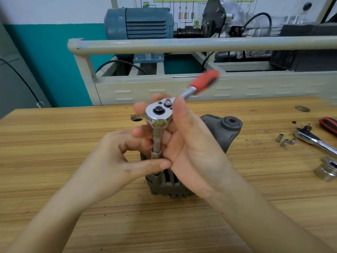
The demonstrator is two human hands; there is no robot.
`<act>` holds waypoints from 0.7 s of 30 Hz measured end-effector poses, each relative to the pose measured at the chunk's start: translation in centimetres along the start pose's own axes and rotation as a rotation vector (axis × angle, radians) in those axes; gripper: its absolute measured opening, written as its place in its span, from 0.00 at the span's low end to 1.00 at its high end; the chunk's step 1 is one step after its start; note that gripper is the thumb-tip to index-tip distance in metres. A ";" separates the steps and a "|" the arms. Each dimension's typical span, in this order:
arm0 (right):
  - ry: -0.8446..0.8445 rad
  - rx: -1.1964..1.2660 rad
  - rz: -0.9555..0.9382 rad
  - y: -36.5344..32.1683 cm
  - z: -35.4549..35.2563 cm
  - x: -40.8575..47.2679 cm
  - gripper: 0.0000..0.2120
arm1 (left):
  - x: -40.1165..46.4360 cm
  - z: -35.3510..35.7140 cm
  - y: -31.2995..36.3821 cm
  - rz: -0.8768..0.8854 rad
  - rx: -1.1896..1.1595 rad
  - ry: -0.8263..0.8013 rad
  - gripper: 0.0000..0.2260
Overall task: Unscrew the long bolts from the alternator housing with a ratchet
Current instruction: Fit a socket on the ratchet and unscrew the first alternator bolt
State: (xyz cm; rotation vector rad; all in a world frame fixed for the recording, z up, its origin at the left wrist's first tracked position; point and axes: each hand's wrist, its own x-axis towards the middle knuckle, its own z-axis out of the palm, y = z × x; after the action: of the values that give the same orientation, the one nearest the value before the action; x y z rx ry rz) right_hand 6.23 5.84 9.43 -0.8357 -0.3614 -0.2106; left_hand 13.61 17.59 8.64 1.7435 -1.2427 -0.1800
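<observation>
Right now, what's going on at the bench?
A person is working a ratchet with a red handle on an alternator housing standing on the wooden table. The right hand grips the ratchet's head from the side. The left hand pinches the extension bar below it, which points down into the housing. Whether the bolt is loose cannot be seen. A second ratchet and three small sockets lie to the right.

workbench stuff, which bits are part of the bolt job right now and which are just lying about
In use: ratchet, extension bar, alternator housing, left hand, right hand.

Lying about: second ratchet, three small sockets, large socket.
</observation>
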 end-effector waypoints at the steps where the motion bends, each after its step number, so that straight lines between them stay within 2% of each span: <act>1: 0.005 -0.022 0.023 0.0 -0.1 0.1 0.12 | 0.0 0.0 -0.1 -0.001 -0.016 -0.014 0.10; 5: 0.008 -0.001 0.045 -0.1 -0.2 0.1 0.15 | 0.0 -0.2 -0.2 -0.016 -0.071 -0.056 0.09; 12: 0.035 0.019 -0.066 -0.2 -0.1 -0.1 0.08 | 0.0 0.1 -0.1 -0.032 -0.037 -0.004 0.13; 17: 0.029 -0.034 -0.036 0.0 0.1 -0.1 0.10 | 0.0 0.0 0.1 -0.017 -0.022 -0.007 0.11; 21: 0.029 -0.023 0.033 -0.2 0.0 0.1 0.16 | -0.1 -0.2 0.1 -0.029 -0.030 -0.063 0.11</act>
State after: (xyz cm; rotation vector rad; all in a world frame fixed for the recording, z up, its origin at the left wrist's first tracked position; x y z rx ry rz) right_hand 6.22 5.77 9.59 -0.8595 -0.3180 -0.1961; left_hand 13.65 17.82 8.80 1.7422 -1.2540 -0.2707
